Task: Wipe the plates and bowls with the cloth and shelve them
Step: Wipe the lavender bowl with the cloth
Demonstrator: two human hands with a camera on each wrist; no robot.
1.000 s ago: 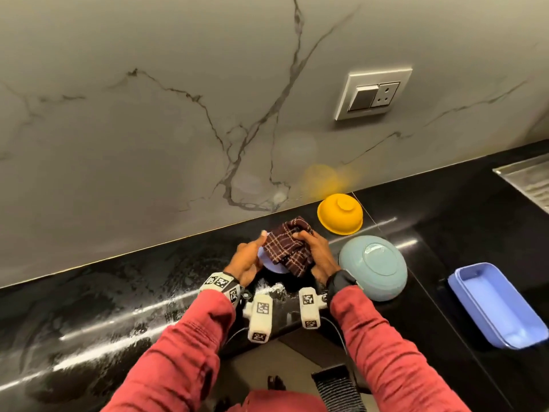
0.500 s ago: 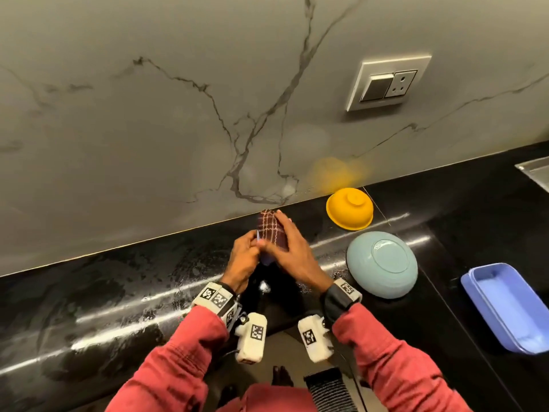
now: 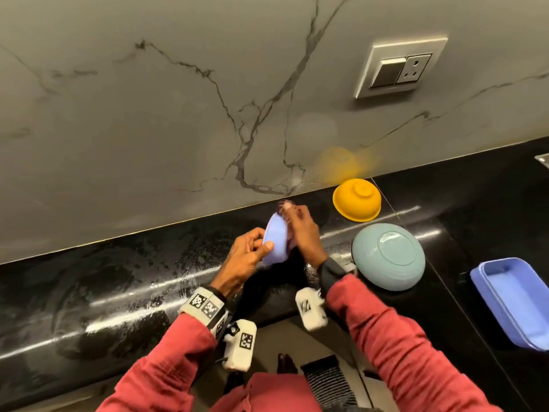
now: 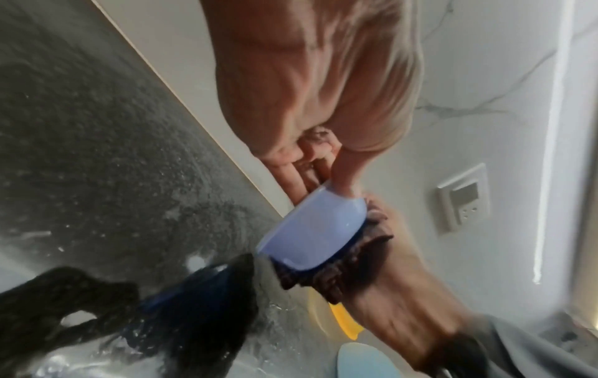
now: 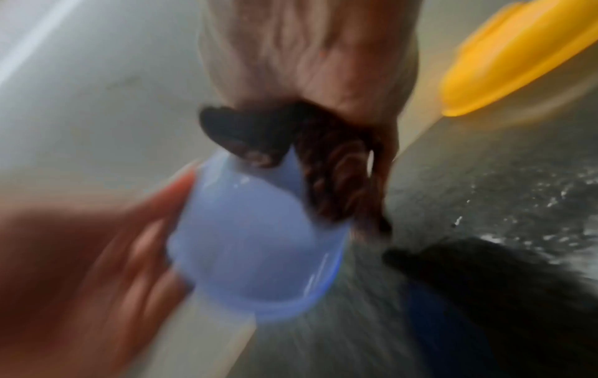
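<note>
A small lavender bowl [image 3: 276,240] [image 4: 312,231] [image 5: 255,245] is held on its side above the black counter [image 3: 118,278]. My left hand [image 3: 246,257] grips its rim and outside. My right hand [image 3: 301,233] presses a dark checked cloth [image 4: 352,263] [image 5: 333,179] into the bowl's open side; in the head view the cloth is almost hidden behind the hand. An upturned yellow bowl [image 3: 356,199] stands by the wall. An upturned pale teal bowl [image 3: 389,255] sits just right of my right wrist.
A lavender rectangular tray [image 3: 514,301] lies at the counter's right end. A marbled wall with a switch and socket plate [image 3: 401,69] rises behind. The counter left of my hands is wet and shiny.
The cloth covered the bowl from the front a second ago. Now the bowl is turned on its side with its outside showing, and my right hand with the cloth has gone behind it.
</note>
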